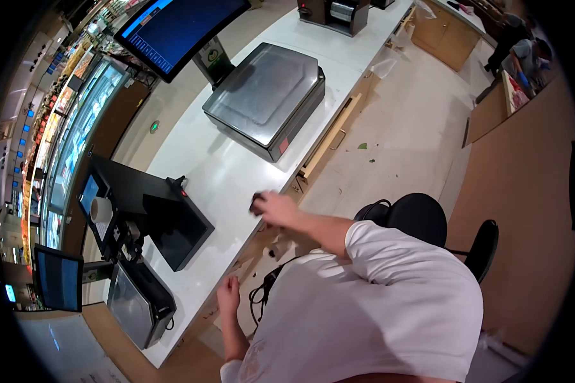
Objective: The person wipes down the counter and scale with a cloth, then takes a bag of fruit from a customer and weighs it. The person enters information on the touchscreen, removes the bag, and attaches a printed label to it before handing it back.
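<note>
My right hand [278, 209] reaches over the near edge of the white counter [204, 159]. Its fingers are closed around a small dark object [256, 203], blurred, whose kind I cannot make out. Lower down, my left hand [229, 296] hangs just off the counter edge with its fingers curled in, and nothing shows in it. Ahead of my right hand, a black angular stand [179, 230] rests on the countertop. A large scale with a steel platform [265, 92] sits farther along to the right.
A blue-lit monitor [182, 32] rises behind the large scale. A second scale [134, 303] and screen [57, 277] stand at the left end. Along the counter front, a wooden drawer [332, 137] sticks out. Behind me is a black chair [418, 220]. Two people work at upper right.
</note>
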Action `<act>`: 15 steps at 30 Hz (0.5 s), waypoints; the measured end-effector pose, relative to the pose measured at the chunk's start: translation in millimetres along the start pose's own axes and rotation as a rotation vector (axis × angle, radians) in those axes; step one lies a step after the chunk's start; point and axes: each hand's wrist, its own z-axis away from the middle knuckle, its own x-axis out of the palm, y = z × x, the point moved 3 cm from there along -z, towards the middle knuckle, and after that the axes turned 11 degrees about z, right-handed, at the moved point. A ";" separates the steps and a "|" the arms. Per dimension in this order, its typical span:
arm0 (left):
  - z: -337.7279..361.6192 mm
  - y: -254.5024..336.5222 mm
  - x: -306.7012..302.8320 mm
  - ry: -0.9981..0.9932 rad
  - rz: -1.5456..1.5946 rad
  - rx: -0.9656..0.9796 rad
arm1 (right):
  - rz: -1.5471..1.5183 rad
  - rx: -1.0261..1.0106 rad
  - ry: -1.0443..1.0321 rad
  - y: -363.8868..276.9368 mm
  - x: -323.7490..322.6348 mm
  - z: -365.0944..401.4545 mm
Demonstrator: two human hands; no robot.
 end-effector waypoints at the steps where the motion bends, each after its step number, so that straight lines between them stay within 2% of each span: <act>1: -3.0 8.0 4.5 -0.002 -0.006 0.007 | 0.019 0.099 -0.024 21.6 -6.2 -2.8; 5: -27.1 33.0 32.6 -0.021 0.081 0.014 | 0.039 0.279 0.152 87.9 -24.0 -8.5; 9: -52.4 55.2 59.5 -0.068 0.122 0.098 | 0.053 0.542 0.197 165.2 -37.8 -15.4; 10: -58.3 64.7 65.5 -0.080 0.109 0.132 | 0.075 0.575 0.301 186.3 -49.6 -17.6; 13: -81.7 91.0 82.3 -0.128 0.142 0.096 | 0.045 0.902 0.404 244.8 -94.5 -23.5; 15: -99.6 116.2 87.7 -0.186 0.225 0.056 | 0.096 0.964 0.456 263.8 -123.4 -21.5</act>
